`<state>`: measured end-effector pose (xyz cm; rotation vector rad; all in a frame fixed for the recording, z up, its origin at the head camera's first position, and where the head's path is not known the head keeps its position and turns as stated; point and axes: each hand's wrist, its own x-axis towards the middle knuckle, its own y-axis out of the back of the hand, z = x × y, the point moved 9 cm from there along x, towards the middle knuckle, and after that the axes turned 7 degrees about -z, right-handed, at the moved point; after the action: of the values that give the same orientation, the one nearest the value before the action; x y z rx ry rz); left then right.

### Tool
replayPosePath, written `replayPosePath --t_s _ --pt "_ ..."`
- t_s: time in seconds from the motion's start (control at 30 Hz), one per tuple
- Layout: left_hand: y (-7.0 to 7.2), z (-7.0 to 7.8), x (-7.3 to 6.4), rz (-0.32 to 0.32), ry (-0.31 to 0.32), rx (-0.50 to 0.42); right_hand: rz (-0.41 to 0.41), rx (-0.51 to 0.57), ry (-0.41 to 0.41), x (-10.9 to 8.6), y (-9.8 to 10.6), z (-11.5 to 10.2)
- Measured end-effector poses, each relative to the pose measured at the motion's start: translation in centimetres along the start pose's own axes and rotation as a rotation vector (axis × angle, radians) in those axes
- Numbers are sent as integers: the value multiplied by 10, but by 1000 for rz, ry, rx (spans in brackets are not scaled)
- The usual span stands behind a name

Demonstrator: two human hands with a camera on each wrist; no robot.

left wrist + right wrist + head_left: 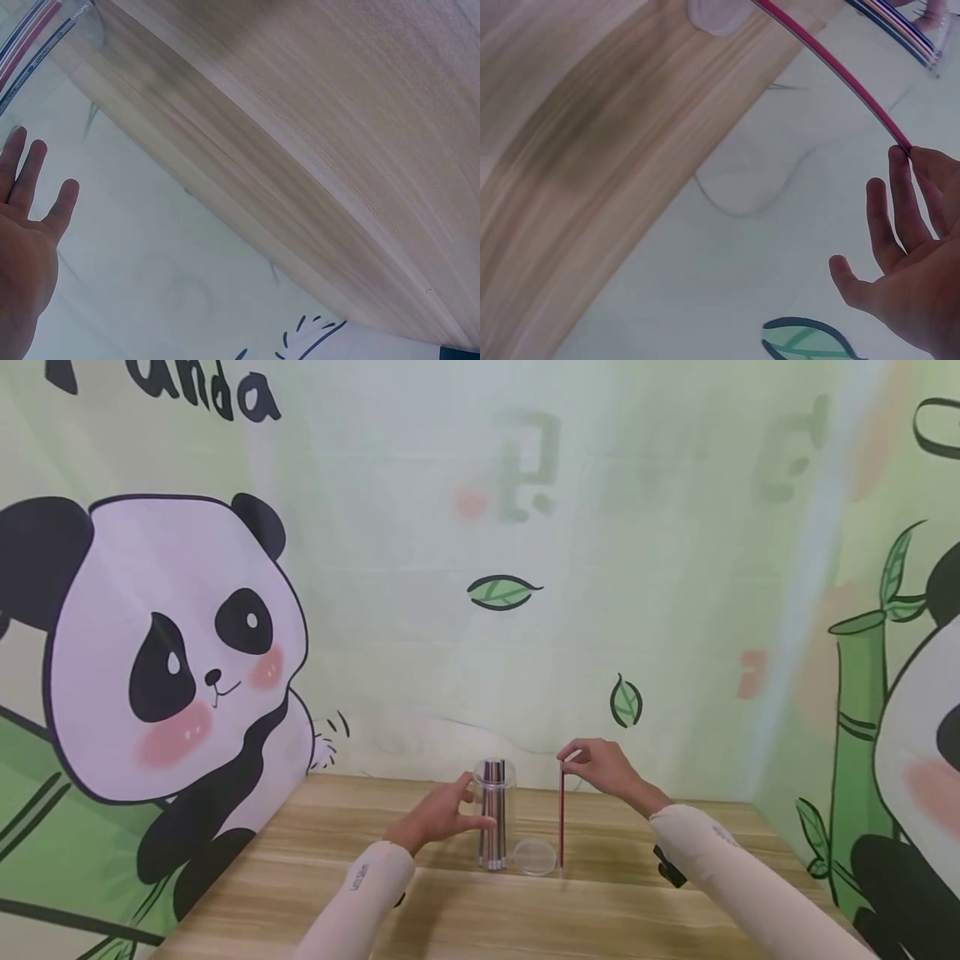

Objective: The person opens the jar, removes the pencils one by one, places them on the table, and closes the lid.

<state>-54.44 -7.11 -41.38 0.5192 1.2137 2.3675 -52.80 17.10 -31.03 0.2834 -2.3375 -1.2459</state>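
A clear cylindrical container [512,814] stands upright on the wooden table, with several long slim pencils [492,827] inside. My left hand [442,814] holds it from the left, thumb across the front and fingers by the upper side. In the left wrist view, the left hand's [26,240] visible fingers are spread; its thumb is out of frame. Between thumb and fingertips, my right hand [600,766] pinches the top of a red pencil [562,818]. This pencil hangs upright, its lower end near the tabletop, right of a round clear lid [535,857].
The wooden table [622,910] runs back to a pale printed backdrop [405,652] with pandas, leaves and bamboo. Something black [670,867] shows beneath the right sleeve.
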Motion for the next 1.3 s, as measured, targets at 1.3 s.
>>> replayPosePath --t_s 1.3 --pt "-1 -5 -1 13 29 3 60 93 -32 -21 -100 70"
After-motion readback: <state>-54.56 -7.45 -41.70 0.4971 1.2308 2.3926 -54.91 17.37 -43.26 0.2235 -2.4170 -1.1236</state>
